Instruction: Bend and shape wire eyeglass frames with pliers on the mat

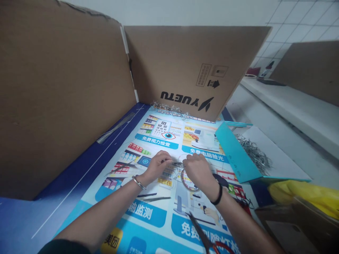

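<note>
In the head view, my left hand [159, 165] is closed in a pinch at one end of a small bundle of thin silvery-dark wire strips [177, 164]. My right hand [197, 171] is closed around the bundle's other end, its fingers partly turned from view. Just under the right hand lies a thin ring-shaped coil [186, 182]; whether the hand touches it I cannot tell. Loose dark strips [156, 199] rest on the printed poster sheet [169, 176] nearer to me. Scissors [201, 233] with a red-and-black handle lie beside my right forearm, blades pointing away.
A turquoise box [239, 165] at right holds a tangled heap of silvery wires [255, 155]. Cardboard panels stand at left [66, 98] and back [180, 63]. Wire scraps [172, 108] line the back panel's foot. More strips [116, 127] lie at left. Yellow plastic [304, 197] sits at lower right.
</note>
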A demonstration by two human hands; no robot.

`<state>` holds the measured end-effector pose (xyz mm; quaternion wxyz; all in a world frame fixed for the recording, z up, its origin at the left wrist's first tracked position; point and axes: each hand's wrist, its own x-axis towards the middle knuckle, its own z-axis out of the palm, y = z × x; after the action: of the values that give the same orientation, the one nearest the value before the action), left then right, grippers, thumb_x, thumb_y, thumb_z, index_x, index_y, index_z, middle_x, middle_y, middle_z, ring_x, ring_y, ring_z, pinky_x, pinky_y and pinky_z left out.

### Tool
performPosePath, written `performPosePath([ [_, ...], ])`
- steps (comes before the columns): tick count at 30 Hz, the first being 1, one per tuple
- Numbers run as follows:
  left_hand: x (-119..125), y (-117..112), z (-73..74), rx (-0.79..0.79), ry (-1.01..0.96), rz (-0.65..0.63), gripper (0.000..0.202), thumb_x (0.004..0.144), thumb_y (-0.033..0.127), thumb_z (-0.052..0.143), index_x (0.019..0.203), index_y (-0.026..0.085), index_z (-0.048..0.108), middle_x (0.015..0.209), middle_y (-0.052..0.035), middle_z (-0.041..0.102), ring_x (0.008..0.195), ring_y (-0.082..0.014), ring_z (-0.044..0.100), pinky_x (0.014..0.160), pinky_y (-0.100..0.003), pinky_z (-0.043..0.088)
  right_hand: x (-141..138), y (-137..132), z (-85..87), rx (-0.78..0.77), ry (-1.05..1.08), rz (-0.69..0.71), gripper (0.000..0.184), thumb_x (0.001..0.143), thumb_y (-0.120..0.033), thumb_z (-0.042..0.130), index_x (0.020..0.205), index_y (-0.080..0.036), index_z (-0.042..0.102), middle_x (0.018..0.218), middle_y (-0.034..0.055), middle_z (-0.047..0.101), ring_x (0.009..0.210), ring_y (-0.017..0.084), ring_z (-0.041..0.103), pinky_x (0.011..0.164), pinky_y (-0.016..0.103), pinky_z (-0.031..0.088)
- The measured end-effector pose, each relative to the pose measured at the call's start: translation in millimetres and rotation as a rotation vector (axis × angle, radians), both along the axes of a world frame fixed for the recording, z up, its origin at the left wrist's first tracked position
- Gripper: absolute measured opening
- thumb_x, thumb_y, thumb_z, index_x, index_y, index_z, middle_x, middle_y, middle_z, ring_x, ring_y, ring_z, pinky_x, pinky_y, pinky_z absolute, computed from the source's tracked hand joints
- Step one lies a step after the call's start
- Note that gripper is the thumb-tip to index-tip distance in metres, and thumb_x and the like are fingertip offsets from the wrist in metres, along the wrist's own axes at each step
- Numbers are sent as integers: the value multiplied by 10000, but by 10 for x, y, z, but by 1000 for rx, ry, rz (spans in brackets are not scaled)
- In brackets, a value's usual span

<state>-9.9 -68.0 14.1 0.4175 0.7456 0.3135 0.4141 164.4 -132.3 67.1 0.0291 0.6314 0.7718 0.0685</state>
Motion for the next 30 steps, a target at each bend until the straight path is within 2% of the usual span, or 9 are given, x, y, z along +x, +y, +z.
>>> performPosePath([
  [6, 1, -3, 8, 37, 31, 22, 70, 802, 175, 586, 748, 190, 628, 837, -26, 531, 861, -156, 523, 803, -303, 431, -18, -6, 2, 9, 3, 5, 154, 793, -127, 497, 763, -179, 639, 798, 87, 616, 821, 215, 495, 715, 345, 252],
  [11, -5, 24, -18, 121, 161, -43, 79, 795, 132, 566, 767, 189, 612, 849, -29, 539, 864, -162, 505, 790, -305, 421, -30, -13, -14, 2, 12, 18, 132, 793, -126, 512, 758, -173, 630, 797, 77, 610, 814, 209, 488, 711, 351, 243],
  [17, -13, 43, -3, 53, 53, -33, 79, 809, 182, 563, 743, 184, 606, 801, -21, 540, 830, -160, 513, 783, -304, 419, -32, -15, -14, -4, 18, 19, 134, 805, -139, 507, 756, -171, 627, 796, 75, 609, 811, 209, 483, 702, 351, 237],
  [22, -9, 28, 6, 53, 10, -10, 94, 846, 202, 510, 758, 186, 538, 791, -12, 518, 798, -150, 496, 753, -289, 410, -33, -20, -14, 10, 36, 19, 140, 803, -127, 504, 755, -164, 630, 792, 83, 605, 815, 207, 480, 704, 349, 235],
  [30, 4, 7, 14, 185, 92, -4, 122, 883, 209, 459, 766, 189, 486, 770, -17, 499, 780, -152, 473, 723, -282, 405, -51, -33, 7, 22, 33, 32, 137, 800, -117, 508, 750, -162, 628, 785, 85, 607, 807, 205, 482, 704, 346, 236],
])
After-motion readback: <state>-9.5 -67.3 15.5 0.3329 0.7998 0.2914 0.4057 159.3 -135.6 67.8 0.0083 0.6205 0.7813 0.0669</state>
